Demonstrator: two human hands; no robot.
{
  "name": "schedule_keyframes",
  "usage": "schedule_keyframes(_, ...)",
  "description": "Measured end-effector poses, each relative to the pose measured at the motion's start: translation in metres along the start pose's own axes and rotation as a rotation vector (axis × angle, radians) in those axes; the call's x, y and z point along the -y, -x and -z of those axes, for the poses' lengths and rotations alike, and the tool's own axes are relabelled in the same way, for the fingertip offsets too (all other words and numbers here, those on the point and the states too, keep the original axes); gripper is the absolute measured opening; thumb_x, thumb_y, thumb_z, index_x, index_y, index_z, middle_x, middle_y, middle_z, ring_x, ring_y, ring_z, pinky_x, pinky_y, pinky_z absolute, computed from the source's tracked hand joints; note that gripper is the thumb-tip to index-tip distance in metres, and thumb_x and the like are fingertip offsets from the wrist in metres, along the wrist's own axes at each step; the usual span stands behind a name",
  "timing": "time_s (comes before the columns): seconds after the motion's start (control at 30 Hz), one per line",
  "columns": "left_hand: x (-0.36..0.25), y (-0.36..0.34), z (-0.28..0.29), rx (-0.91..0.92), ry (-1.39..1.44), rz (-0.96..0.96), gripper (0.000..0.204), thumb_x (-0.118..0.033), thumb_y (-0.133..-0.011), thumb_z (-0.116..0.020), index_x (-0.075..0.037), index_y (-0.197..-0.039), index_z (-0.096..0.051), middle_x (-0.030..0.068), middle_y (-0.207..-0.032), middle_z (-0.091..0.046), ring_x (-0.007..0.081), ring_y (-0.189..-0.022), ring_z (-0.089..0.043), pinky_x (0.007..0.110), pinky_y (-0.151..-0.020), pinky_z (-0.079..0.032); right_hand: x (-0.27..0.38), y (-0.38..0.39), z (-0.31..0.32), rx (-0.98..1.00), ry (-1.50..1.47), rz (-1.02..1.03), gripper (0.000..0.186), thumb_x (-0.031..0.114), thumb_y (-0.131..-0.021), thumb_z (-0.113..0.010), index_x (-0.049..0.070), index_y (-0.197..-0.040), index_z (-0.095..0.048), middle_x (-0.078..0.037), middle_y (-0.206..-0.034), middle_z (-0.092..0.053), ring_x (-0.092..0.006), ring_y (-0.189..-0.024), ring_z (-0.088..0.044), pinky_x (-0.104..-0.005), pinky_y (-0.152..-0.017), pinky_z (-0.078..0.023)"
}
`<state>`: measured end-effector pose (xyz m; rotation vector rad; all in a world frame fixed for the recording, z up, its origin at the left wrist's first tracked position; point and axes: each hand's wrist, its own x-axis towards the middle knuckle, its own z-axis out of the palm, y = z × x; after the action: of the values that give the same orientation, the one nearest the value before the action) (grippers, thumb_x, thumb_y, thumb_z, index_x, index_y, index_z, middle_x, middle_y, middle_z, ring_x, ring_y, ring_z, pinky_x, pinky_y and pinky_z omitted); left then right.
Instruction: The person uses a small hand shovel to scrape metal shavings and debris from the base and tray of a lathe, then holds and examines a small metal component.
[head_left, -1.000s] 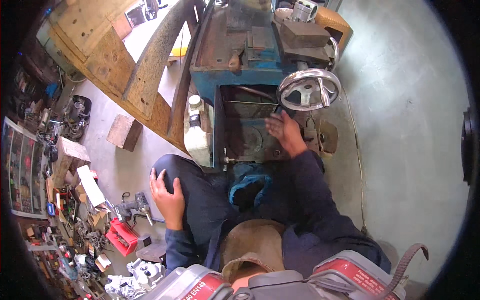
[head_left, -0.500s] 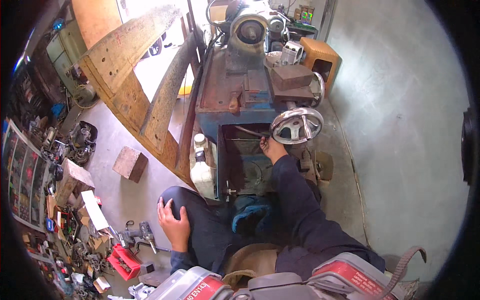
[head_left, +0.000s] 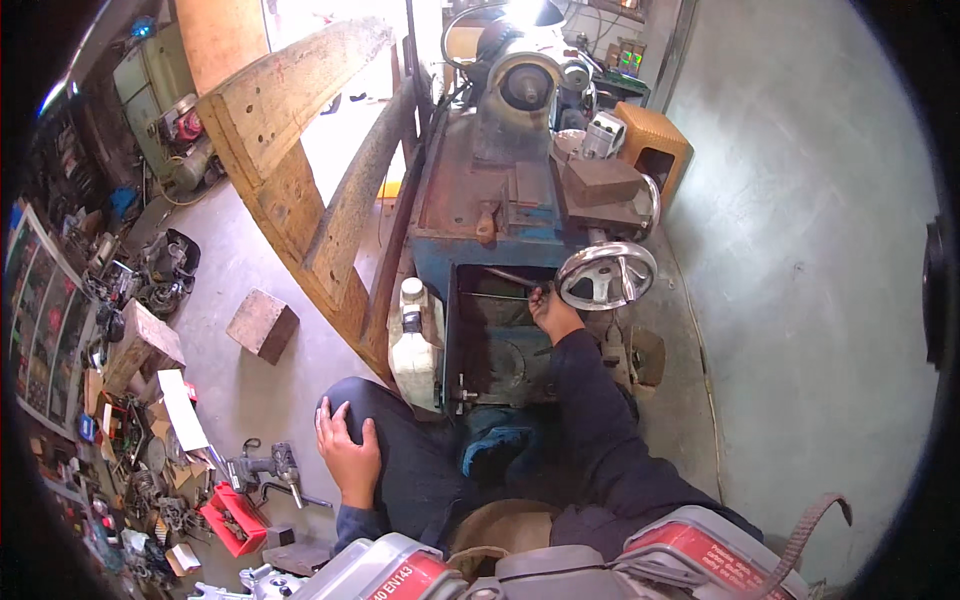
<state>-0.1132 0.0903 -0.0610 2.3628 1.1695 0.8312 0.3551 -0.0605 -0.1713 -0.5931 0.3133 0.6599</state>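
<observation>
Blue-painted metal, worn and rust-stained on top, makes up the machine tool (head_left: 450,250) in front of the person, and the right hand (head_left: 555,315) reaches to its open front compartment (head_left: 500,345). The right fingers are bent and drawn close together at the compartment's upper right; whether they are clamped on anything, I cannot tell. A bent metal pipe (head_left: 512,276) slopes down from the upper left toward these fingertips, its lower end right beside them. A thin pale rod (head_left: 493,295) runs across the opening just left of the same fingers. Immediately to their right, and a little higher, is a chrome handwheel (head_left: 604,273) with a crank handle. Farther above them, to the right, a rectangular block (head_left: 603,180) lies on a metal support.

The left hand (head_left: 347,455) rests on the person's left knee, its fingers spread slightly apart and holding nothing. Ahead and to the right of these fingers stands a white plastic jug (head_left: 415,355), beside the compartment's left wall. Beyond them to the left, a squared block (head_left: 262,325) sits on the floor. Nearer, left of the wrist, lie a cordless impact wrench (head_left: 285,463) and a red tray (head_left: 214,517).
</observation>
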Motion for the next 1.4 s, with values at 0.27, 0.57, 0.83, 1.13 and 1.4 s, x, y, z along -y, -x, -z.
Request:
schedule_keyframes(0.27,0.001,0.001,0.005,0.012,0.027,0.026,0.047,-0.023,-0.082,-0.070,-0.002,-0.122,-0.061,0.0219,-0.148,-0.044,0.0418,-0.137,-0.038,0.050,-0.115,-0.028,0.003,-0.002,-0.004,0.103,-0.267,-0.065,0.026,0.026,-0.103,-0.044,0.003,-0.112,-0.051,-0.016,-0.096,-0.058,-0.0311,-0.087,-0.061,-0.0417,-0.081,-0.057)
schedule_keyframes(0.57,0.002,0.001,0.007,0.005,0.020,0.016,0.046,-0.022,-0.082,-0.070,-0.002,-0.122,-0.061,0.0220,-0.148,-0.044,0.0417,-0.137,-0.038,0.050,-0.114,-0.028,0.002,-0.013,0.001,0.111,-0.227,-0.027,0.028,0.027,-0.102,-0.044,0.002,-0.113,-0.052,-0.019,-0.099,-0.061,-0.0336,-0.091,-0.062,-0.0417,-0.080,-0.058)
schedule_keyframes(0.83,0.007,0.001,0.011,0.002,-0.003,0.014,0.047,-0.023,-0.082,-0.070,-0.002,-0.123,-0.061,0.0225,-0.148,-0.044,0.0417,-0.137,-0.038,0.050,-0.114,-0.028,-0.022,0.007,-0.030,-0.001,0.004,0.121,0.026,0.027,-0.103,-0.047,0.002,-0.102,-0.056,-0.014,-0.090,-0.060,-0.0253,-0.079,-0.062,-0.0332,-0.068,-0.057)
schedule_keyframes(1.13,0.007,0.002,0.014,-0.007,-0.010,0.014,0.046,-0.021,-0.082,-0.070,-0.001,-0.122,-0.061,0.0239,-0.147,-0.045,0.0418,-0.137,-0.038,0.049,-0.114,-0.029,-0.027,0.027,-0.031,-0.007,0.083,0.161,0.012,0.019,-0.102,-0.052,0.007,-0.098,-0.052,-0.008,-0.082,-0.056,-0.0205,-0.076,-0.057,-0.0322,-0.068,-0.052)
schedule_keyframes(1.4,0.002,0.000,0.007,-0.011,-0.006,-0.004,0.045,-0.022,-0.082,-0.070,-0.002,-0.121,-0.061,0.0245,-0.146,-0.046,0.0412,-0.137,-0.040,0.048,-0.114,-0.030,-0.019,0.029,-0.030,-0.034,0.054,0.148,0.009,0.015,-0.102,-0.052,0.006,-0.102,-0.050,-0.007,-0.077,-0.053,-0.0188,-0.066,-0.055,-0.0325,-0.058,-0.049)
